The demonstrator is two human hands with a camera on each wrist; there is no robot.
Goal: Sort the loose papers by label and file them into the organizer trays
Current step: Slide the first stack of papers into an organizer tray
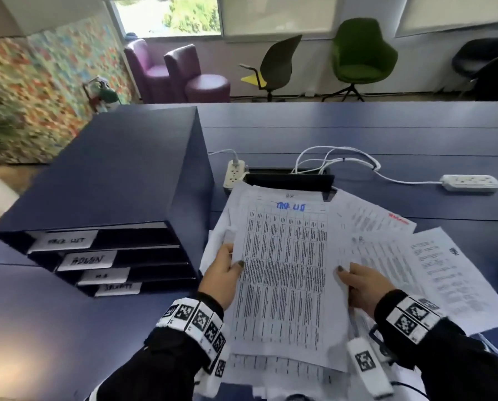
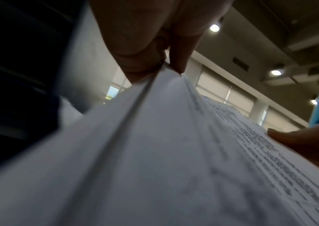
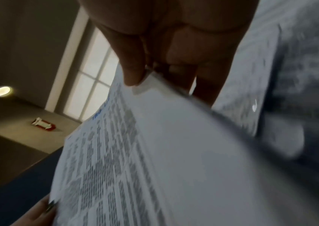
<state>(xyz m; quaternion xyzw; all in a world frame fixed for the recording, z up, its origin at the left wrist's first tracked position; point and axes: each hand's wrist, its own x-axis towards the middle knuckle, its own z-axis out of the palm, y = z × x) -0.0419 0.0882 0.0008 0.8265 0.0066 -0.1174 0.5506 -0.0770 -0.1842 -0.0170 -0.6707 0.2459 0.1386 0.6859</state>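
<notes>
A printed sheet with a blue handwritten heading (image 1: 285,270) is held up over the desk by both hands. My left hand (image 1: 223,273) pinches its left edge, thumb on top; the left wrist view shows the fingers (image 2: 141,61) clamping the paper (image 2: 154,152). My right hand (image 1: 360,285) pinches the right edge, and the right wrist view shows that thumb (image 3: 131,68) on the sheet (image 3: 135,152). More loose papers (image 1: 401,256) lie fanned underneath and to the right. The dark blue organizer (image 1: 112,198) stands to the left with several labelled slots; the top label (image 1: 65,241) faces me.
A black cable box (image 1: 288,180), two white power strips (image 1: 234,172) (image 1: 470,183) and white cables (image 1: 337,160) lie behind the papers on the blue desk (image 1: 386,131). Chairs stand beyond the desk's far edge.
</notes>
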